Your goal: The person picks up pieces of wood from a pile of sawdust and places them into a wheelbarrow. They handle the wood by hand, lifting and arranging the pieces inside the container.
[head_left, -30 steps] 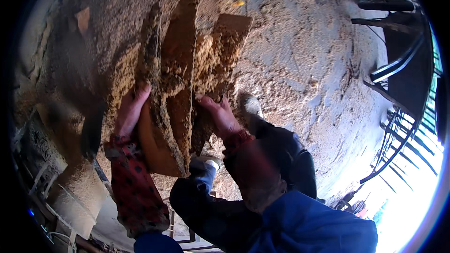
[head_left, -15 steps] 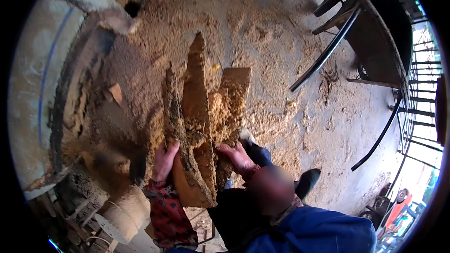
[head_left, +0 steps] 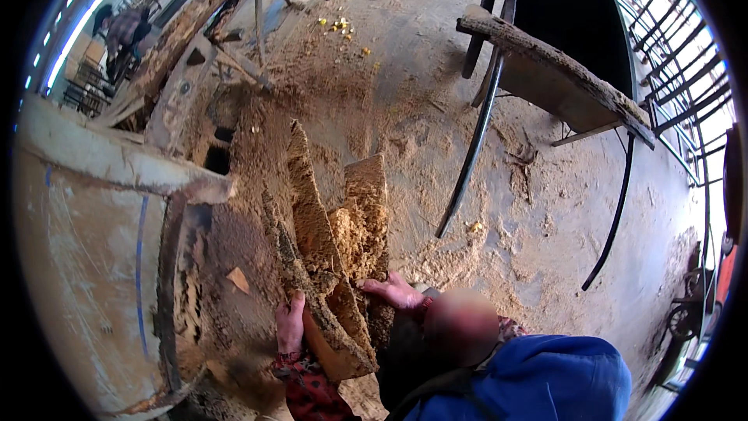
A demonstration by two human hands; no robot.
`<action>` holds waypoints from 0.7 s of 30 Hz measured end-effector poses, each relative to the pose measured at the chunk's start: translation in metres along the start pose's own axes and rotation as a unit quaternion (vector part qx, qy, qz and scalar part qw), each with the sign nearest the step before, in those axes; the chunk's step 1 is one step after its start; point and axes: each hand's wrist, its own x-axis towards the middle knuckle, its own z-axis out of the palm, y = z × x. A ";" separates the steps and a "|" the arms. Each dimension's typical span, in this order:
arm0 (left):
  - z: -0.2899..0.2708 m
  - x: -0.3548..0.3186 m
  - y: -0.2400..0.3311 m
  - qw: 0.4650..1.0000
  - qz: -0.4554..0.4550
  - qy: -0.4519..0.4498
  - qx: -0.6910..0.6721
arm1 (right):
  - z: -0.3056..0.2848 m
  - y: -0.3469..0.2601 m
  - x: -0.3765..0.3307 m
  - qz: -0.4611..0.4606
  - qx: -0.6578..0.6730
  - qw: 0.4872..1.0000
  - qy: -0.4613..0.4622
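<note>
The left hand (head_left: 291, 326) and right hand (head_left: 396, 292), grips partly closed on opposite outer edges, hold the bark-edged wooden slabs (head_left: 310, 214), long axis toward eleven o'clock.

From the person's head, the left fisheye camera looked steeply down and forward from close above the left hand (head_left: 291, 326) and the right hand (head_left: 396, 293), both below the view's centre. Its wide field ran past them over the floor (head_left: 565, 226), reaching a pale panel (head_left: 89, 265) left of the hands and a wheelbarrow (head_left: 545, 93) farther off, ahead to their right.
</note>
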 end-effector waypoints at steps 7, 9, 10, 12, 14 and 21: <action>-0.014 0.066 0.091 0.996 0.079 0.026 0.044 | 0.032 -0.157 0.025 -0.051 -0.088 0.995 0.024; -0.008 0.075 0.132 0.990 0.043 0.079 0.111 | 0.028 -0.189 0.044 -0.054 -0.080 0.995 0.012; -0.005 0.082 0.153 0.983 0.027 0.107 0.144 | 0.033 -0.202 0.051 -0.045 -0.024 0.999 0.020; -0.008 0.133 0.183 0.993 0.067 0.025 0.090 | 0.019 -0.207 0.103 -0.056 0.002 0.998 0.034; -0.008 0.164 0.215 0.991 0.103 0.022 0.083 | 0.027 -0.228 0.128 -0.157 0.078 0.982 0.068; 0.086 0.229 0.372 0.963 0.220 -0.150 0.041 | -0.051 -0.342 0.135 -0.129 0.171 0.957 0.196</action>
